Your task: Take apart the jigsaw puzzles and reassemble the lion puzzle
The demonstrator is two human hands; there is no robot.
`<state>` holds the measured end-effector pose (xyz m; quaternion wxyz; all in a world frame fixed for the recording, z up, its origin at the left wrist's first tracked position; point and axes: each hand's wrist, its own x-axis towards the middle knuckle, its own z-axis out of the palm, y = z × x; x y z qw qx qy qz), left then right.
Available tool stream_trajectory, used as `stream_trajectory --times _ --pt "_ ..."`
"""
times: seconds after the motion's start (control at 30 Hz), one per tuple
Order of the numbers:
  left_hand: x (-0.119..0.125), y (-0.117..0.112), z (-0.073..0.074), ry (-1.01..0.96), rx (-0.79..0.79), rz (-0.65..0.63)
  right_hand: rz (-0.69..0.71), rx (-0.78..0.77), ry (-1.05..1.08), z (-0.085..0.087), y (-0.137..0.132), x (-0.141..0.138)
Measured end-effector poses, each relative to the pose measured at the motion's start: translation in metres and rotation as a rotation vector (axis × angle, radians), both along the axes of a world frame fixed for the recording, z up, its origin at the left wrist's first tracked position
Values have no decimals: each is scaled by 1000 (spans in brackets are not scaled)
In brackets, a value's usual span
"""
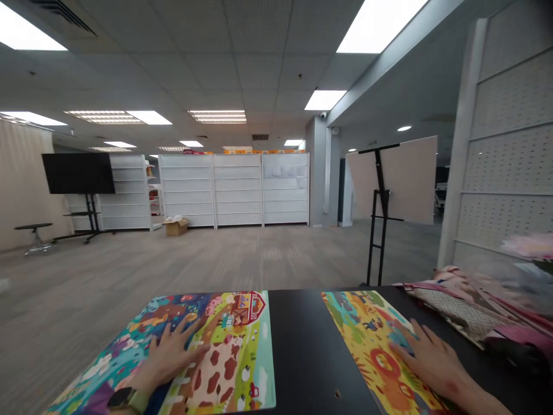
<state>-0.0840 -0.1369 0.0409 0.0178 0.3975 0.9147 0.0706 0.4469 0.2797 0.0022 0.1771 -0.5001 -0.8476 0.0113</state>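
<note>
My left hand (175,351) lies spread over two colourful picture sheets on a black table. Under its fingers on the right is a farm picture sheet (254,351) with a red barn and a spotted cow. The teal and blue picture sheet (116,351) with cartoon animals lies on the left, beneath the palm. Across the table, my right hand (425,351) rests with fingers apart on a yellow picture sheet (363,340) showing a lion. Both hands are open and grip nothing. A smartwatch (125,399) sits on my left wrist.
The black table (298,346) shows between the sheets. Folded fabric (470,305) lies at its right side, near a white pegboard panel (510,155). Beyond stand a board on a black easel (380,213), white shelves (237,190), a cardboard box (176,227), a screen (79,173) and a stool (33,226).
</note>
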Motion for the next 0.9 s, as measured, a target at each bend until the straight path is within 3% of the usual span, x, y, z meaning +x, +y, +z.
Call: stream_trajectory --times 0.1,0.17,0.43,0.73,0.83,0.9 --pt "-8 -6 -11 63 -18 30 87 -86 -147 14 -14 -22" --pt "1 -2 -12 86 -30 23 93 -146 -205 18 -26 -41" --pt "84 40 -3 50 -5 -109 186 -105 -188 12 -100 -123" --pt "89 38 1 10 31 -99 156 -116 -217 25 -115 -130" --pt "79 29 1 -25 14 -102 170 -135 -217 21 -106 -122" --pt "64 13 0 -60 -18 -104 174 -137 -197 15 -87 -100"
